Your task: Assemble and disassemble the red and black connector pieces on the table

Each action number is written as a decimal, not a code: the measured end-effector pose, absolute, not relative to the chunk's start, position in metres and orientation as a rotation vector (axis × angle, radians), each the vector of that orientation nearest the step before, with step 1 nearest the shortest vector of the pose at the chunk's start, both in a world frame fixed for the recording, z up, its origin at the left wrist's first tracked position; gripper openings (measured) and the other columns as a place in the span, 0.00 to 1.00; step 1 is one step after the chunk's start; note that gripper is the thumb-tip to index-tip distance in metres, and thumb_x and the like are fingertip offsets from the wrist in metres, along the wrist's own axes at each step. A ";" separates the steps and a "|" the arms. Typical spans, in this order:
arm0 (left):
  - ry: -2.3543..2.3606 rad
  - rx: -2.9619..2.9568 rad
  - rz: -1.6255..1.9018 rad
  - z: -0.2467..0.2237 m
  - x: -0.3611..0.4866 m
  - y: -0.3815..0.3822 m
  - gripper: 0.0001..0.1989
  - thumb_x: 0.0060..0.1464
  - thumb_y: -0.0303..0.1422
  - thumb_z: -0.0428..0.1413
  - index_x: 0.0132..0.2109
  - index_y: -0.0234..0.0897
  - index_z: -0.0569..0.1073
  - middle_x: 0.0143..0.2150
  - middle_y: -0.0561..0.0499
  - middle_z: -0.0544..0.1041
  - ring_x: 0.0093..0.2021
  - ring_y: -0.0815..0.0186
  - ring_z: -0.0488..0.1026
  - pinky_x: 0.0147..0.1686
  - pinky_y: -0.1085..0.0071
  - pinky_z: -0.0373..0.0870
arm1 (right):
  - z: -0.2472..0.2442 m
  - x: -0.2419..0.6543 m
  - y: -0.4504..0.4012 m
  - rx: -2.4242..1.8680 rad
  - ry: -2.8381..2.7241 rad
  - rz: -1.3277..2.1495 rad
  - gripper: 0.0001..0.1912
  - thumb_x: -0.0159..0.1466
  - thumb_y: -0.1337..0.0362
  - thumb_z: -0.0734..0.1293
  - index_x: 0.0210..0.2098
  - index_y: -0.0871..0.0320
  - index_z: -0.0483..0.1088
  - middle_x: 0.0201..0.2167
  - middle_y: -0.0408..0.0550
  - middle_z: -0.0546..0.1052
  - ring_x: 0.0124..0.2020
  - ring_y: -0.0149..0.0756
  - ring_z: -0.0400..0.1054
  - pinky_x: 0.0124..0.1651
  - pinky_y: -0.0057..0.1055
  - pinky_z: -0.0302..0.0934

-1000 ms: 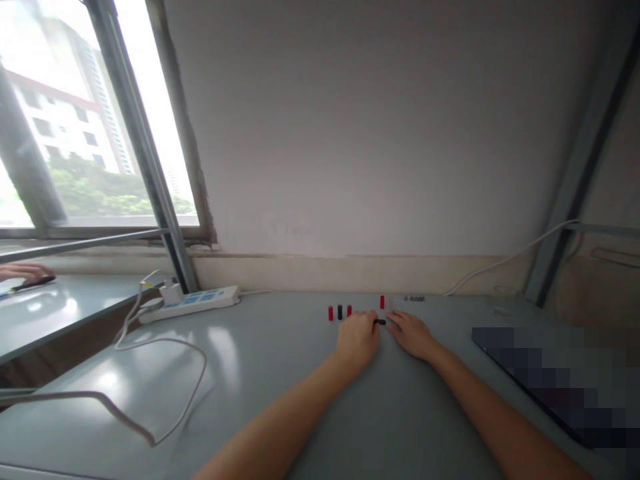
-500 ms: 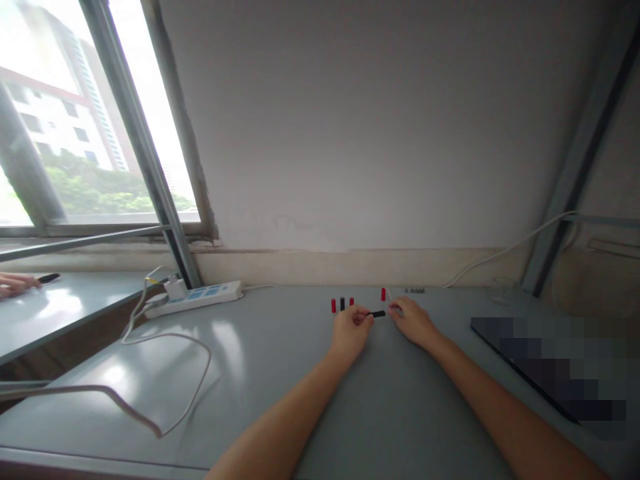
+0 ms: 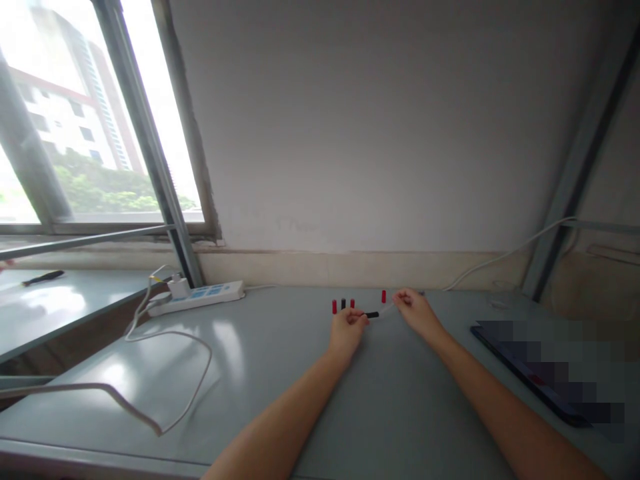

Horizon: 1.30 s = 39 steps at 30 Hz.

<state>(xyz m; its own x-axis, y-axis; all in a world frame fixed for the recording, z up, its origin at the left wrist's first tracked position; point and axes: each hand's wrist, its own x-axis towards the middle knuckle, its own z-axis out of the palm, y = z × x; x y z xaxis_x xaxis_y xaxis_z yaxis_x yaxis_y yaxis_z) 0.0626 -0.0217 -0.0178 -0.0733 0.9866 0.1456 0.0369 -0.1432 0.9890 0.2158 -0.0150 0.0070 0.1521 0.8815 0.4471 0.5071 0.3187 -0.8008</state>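
Note:
My left hand (image 3: 347, 328) pinches a black cylinder (image 3: 372, 315), whose free end points right. Closed fingertips of my right hand (image 3: 411, 307) hold a thin clear strip (image 3: 387, 309) that slants down toward the black cylinder; whether they touch is too small to tell. Behind my left hand a red cylinder (image 3: 335, 307), a black one (image 3: 343, 304) and another red one (image 3: 353, 303) stand upright in a row. One more red cylinder (image 3: 384, 296) stands just left of my right hand.
A white power strip (image 3: 200, 297) with a plug and a looping cable (image 3: 207, 360) lies on the grey table (image 3: 250, 407) at left. A dark flat object (image 3: 525, 377) lies at right. A dark tool (image 3: 44, 278) rests on the far-left table.
The clear strip now slants between my hands instead of standing up by my right fingers. My right hand covers most of the small dark pieces. At far left, another person's hand has left the dark tool.

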 end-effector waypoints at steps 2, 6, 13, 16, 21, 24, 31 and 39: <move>1.216 1.287 1.351 -0.017 0.062 -0.022 0.03 0.43 0.21 0.54 0.26 0.32 0.70 0.20 0.52 0.73 0.20 0.73 0.66 0.24 0.77 0.62 | 0.007 0.216 -0.014 -1.330 -1.480 0.460 0.06 0.49 0.61 0.58 0.21 0.56 0.60 0.18 0.42 0.67 0.23 0.33 0.62 0.28 0.29 0.54; 1.177 1.255 1.348 -0.016 0.062 -0.024 0.04 0.44 0.21 0.53 0.26 0.32 0.69 0.20 0.52 0.73 0.21 0.73 0.67 0.24 0.77 0.62 | 0.005 0.216 -0.015 -1.336 -1.442 0.497 0.05 0.49 0.62 0.59 0.20 0.56 0.60 0.17 0.41 0.66 0.22 0.32 0.62 0.26 0.28 0.53; 1.135 1.215 1.316 -0.012 0.062 -0.026 0.05 0.44 0.21 0.53 0.25 0.32 0.69 0.21 0.52 0.73 0.20 0.74 0.66 0.23 0.78 0.61 | 0.005 0.215 -0.019 -1.340 -1.345 0.592 0.05 0.49 0.62 0.60 0.21 0.57 0.62 0.15 0.39 0.64 0.18 0.29 0.58 0.23 0.26 0.51; 1.117 1.246 1.294 -0.014 0.063 -0.026 0.05 0.44 0.20 0.53 0.26 0.32 0.69 0.21 0.52 0.73 0.18 0.75 0.64 0.22 0.78 0.61 | 0.006 0.215 -0.021 -1.350 -1.297 0.631 0.05 0.49 0.62 0.60 0.21 0.57 0.62 0.15 0.38 0.63 0.18 0.28 0.57 0.22 0.25 0.51; 1.080 1.255 1.305 -0.018 0.064 -0.025 0.04 0.44 0.21 0.53 0.26 0.33 0.69 0.21 0.52 0.73 0.19 0.74 0.65 0.22 0.77 0.61 | 0.007 0.213 -0.022 -1.340 -1.263 0.734 0.05 0.50 0.62 0.59 0.22 0.57 0.61 0.15 0.39 0.63 0.16 0.26 0.56 0.20 0.25 0.49; 1.076 1.241 1.310 -0.016 0.063 -0.027 0.03 0.44 0.23 0.54 0.26 0.33 0.69 0.22 0.51 0.74 0.19 0.73 0.66 0.22 0.77 0.62 | 0.006 0.214 -0.023 -1.347 -1.311 0.785 0.06 0.51 0.62 0.58 0.21 0.57 0.61 0.16 0.40 0.65 0.16 0.26 0.56 0.20 0.25 0.50; 1.090 1.236 1.272 -0.008 0.062 -0.033 0.01 0.44 0.25 0.55 0.27 0.32 0.71 0.23 0.50 0.75 0.20 0.73 0.67 0.22 0.77 0.63 | 0.003 0.216 -0.024 -1.326 -1.380 0.892 0.07 0.52 0.61 0.59 0.22 0.58 0.61 0.17 0.41 0.68 0.17 0.25 0.58 0.20 0.23 0.51; 1.093 1.226 1.256 -0.005 0.063 -0.037 0.02 0.44 0.23 0.54 0.26 0.32 0.70 0.21 0.51 0.74 0.21 0.73 0.69 0.20 0.78 0.62 | 0.001 0.206 -0.028 -1.282 -1.487 1.134 0.07 0.52 0.61 0.62 0.23 0.59 0.62 0.18 0.41 0.70 0.16 0.24 0.58 0.20 0.23 0.51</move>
